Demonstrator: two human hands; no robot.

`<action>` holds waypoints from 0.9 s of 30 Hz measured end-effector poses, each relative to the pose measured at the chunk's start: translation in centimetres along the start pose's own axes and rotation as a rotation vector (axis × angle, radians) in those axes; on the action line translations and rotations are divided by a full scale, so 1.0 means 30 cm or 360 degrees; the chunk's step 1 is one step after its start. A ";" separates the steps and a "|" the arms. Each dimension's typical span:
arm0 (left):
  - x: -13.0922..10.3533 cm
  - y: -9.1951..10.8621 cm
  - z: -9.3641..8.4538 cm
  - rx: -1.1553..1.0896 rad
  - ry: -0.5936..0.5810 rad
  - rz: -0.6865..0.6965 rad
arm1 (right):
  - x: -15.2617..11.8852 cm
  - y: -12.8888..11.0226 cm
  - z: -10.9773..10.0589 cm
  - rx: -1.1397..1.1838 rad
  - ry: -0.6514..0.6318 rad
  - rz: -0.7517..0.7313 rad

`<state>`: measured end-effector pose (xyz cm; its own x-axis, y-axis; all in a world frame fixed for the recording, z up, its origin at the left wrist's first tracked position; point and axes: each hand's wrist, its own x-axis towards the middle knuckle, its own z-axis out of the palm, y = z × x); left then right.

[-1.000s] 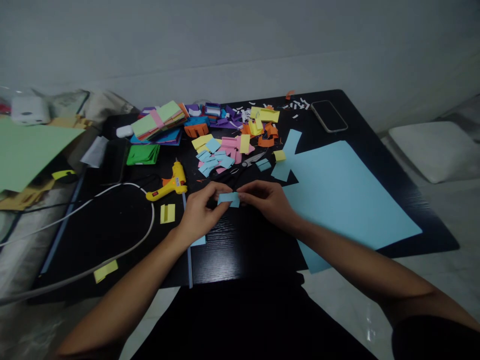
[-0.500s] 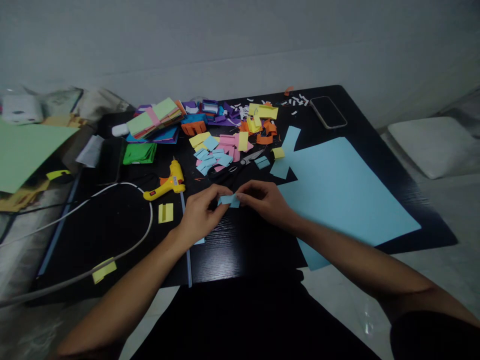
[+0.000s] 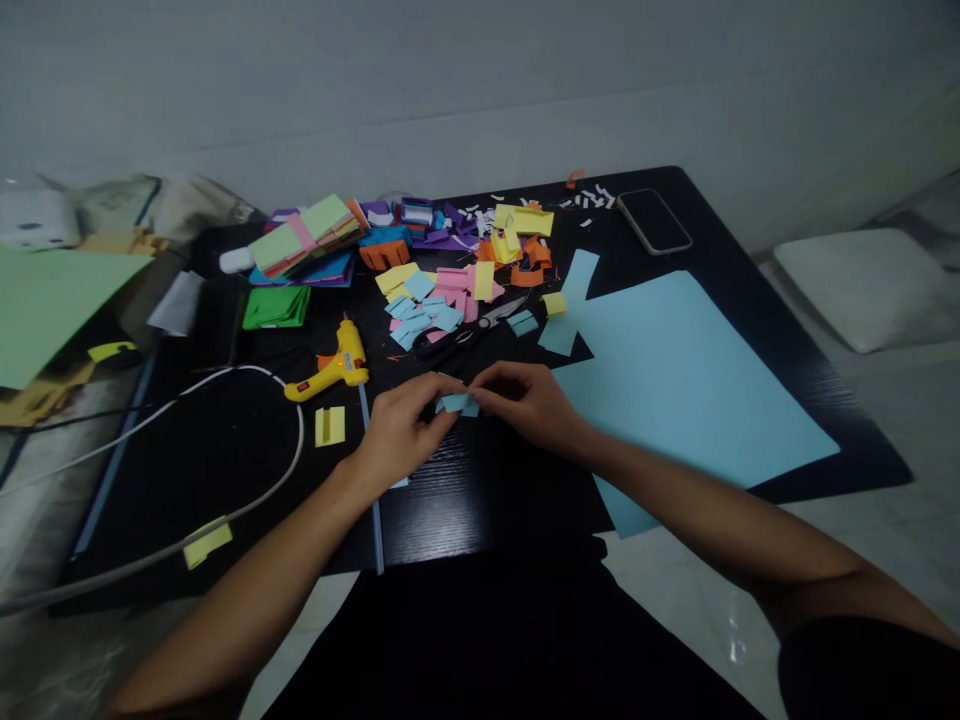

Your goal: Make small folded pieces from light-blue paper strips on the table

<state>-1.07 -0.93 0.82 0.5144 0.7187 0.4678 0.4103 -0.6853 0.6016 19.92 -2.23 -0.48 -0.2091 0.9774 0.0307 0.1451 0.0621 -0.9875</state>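
Between my two hands, just above the black table, is a small folded piece of light blue paper [image 3: 454, 403]. My left hand [image 3: 405, 425] pinches its left side between thumb and fingers. At its right end, the thumb and fingertips of my right hand [image 3: 529, 400] are closed on the paper. The fingers partly cover it. Beyond my hands lie black-handled scissors [image 3: 491, 318] and a pile of cut blue paper pieces [image 3: 424, 318]. A large light blue sheet [image 3: 690, 370] spreads out under and beyond my right forearm.
A yellow hot glue gun [image 3: 341, 362] lies left of my hands, with a glue stick [image 3: 376, 530] nearby. A white cable [image 3: 301, 440] loops across the left side. Coloured paper stacks [image 3: 307, 240] and orange pieces [image 3: 529, 262] sit at the back; a phone [image 3: 655, 221] lies back right.
The upper flap of the blue paper has shifted slightly between my fingers. Both hands stay in nearly the same place, and the view has moved a little.
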 end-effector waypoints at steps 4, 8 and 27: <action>-0.002 -0.001 0.003 -0.0025 -0.0012 0.0008 | 0.001 0.003 0.001 0.0005 0.0016 0.0013; -0.001 0.000 0.003 -0.0012 -0.0029 0.0012 | 0.000 0.000 0.001 0.0045 -0.0003 0.0058; 0.015 0.009 -0.017 -0.0168 -0.0145 0.0021 | 0.000 -0.005 0.001 0.0349 0.0006 0.0077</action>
<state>-1.12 -0.73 1.52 0.5874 0.6928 0.4183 0.3242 -0.6750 0.6627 19.86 -2.24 -0.35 -0.2031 0.9790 -0.0170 -0.0593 -0.0297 -0.9978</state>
